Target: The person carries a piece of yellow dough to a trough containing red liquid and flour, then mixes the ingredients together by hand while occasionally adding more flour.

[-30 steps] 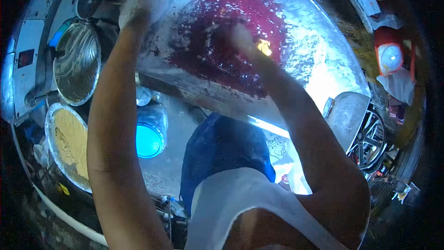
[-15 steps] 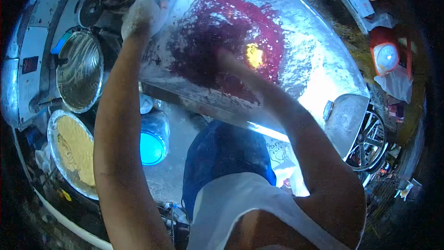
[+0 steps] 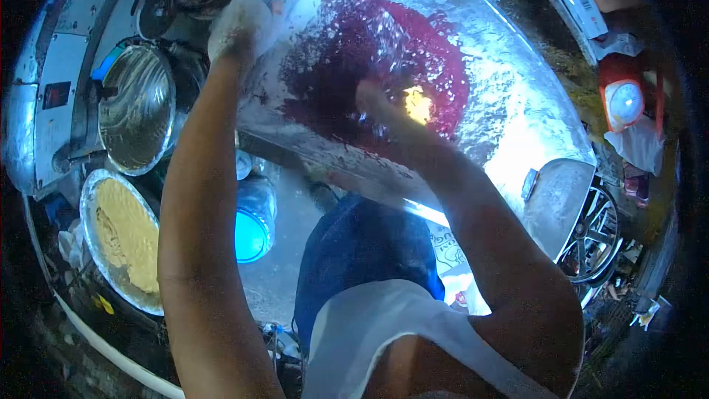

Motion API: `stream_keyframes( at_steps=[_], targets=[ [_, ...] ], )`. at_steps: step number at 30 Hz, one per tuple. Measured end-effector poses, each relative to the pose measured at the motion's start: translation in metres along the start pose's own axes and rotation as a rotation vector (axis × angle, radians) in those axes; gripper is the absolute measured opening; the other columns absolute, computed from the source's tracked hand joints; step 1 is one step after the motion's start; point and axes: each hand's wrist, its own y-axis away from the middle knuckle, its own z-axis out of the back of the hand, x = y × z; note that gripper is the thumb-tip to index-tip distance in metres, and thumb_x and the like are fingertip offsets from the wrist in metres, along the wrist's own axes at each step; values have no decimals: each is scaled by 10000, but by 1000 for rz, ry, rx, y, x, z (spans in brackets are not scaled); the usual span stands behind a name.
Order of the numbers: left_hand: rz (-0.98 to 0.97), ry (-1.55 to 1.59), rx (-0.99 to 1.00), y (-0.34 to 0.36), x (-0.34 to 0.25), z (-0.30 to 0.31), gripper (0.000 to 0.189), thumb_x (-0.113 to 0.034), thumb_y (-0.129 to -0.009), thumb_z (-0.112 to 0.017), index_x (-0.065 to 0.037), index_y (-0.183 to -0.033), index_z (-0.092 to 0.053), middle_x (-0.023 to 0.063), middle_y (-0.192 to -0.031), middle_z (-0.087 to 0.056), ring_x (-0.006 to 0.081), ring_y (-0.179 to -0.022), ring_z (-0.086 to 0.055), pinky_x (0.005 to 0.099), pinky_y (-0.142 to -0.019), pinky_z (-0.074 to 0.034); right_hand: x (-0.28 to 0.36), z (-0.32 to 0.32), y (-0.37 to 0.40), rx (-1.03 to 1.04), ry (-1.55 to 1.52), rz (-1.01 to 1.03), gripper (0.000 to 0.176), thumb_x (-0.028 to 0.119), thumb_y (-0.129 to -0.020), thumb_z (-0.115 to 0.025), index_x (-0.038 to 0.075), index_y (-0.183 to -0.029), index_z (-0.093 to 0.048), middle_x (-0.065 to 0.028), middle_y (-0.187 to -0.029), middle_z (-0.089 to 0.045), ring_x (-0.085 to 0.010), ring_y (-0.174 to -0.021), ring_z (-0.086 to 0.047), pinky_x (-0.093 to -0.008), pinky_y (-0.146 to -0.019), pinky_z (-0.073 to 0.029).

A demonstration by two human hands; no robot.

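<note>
A large metal trough (image 3: 509,66) with whitish smears on its walls fills the upper middle. Inside it lies a dark red-purple patch of wet-looking material (image 3: 443,44), with a bright yellow spot (image 3: 418,106) on it. My right hand (image 3: 375,103) reaches over this patch, near the yellow spot; its fingers are dark and blurred. At the trough's upper left edge is my left hand (image 3: 242,22), coated or covered in white. Its fingers do not show clearly, so its grip on the edge cannot be made out.
On the left stand an open metal pot (image 3: 171,114) and a round basin (image 3: 87,210) of pale yellow paste. A blue-lidded container (image 3: 252,238) is below the trough. To the right are a spoked wheel (image 3: 594,233) and a red-and-white object (image 3: 624,103).
The view has shifted slightly, moving the surroundings a little to the right. My right hand has moved over the dark red patch and shows more plainly. My left hand stays at the trough's edge.
</note>
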Motion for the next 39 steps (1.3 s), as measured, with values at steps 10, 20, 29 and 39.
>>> stream_keyframes(
  at_steps=[10,20,29,39],
  targets=[
    [0,-30,32,-1,-1,4,444,-412,-967,-554,-36,-1204,-578,242,-1224,-646,448,-1141,-635,542,-955,-524,-29,174,-44,-96,-212,-271,166,161,-874,-659,90,-990,-755,-171,-943,-745,-363,-865,-730,-453,-758,-599],
    [0,-25,24,1,-1,3,452,-418,-968,-541,-37,-1210,-569,241,-1236,-645,453,-1154,-630,549,-964,-516,-16,-65,-26,-189,207,298,229,216,-846,-661,142,-631,-630,-44,-658,-594,-226,-579,-558,-389,-539,-504],
    [-54,-55,-82,3,0,0,419,-390,-963,-547,-24,-1161,-595,256,-1191,-659,451,-1119,-646,549,-952,-522,-38,108,-85,-43,-199,-235,171,194,-841,-669,88,-908,-786,-164,-936,-753,-298,-848,-739,-445,-720,-599],
    [39,44,40,5,-9,12,360,-334,-976,-538,-22,-1155,-529,274,-1175,-642,465,-1114,-638,562,-953,-515,4,-38,-57,-147,-77,56,164,175,-853,-614,72,-798,-729,-132,-850,-715,-311,-713,-683,-459,-611,-546]
  ],
)
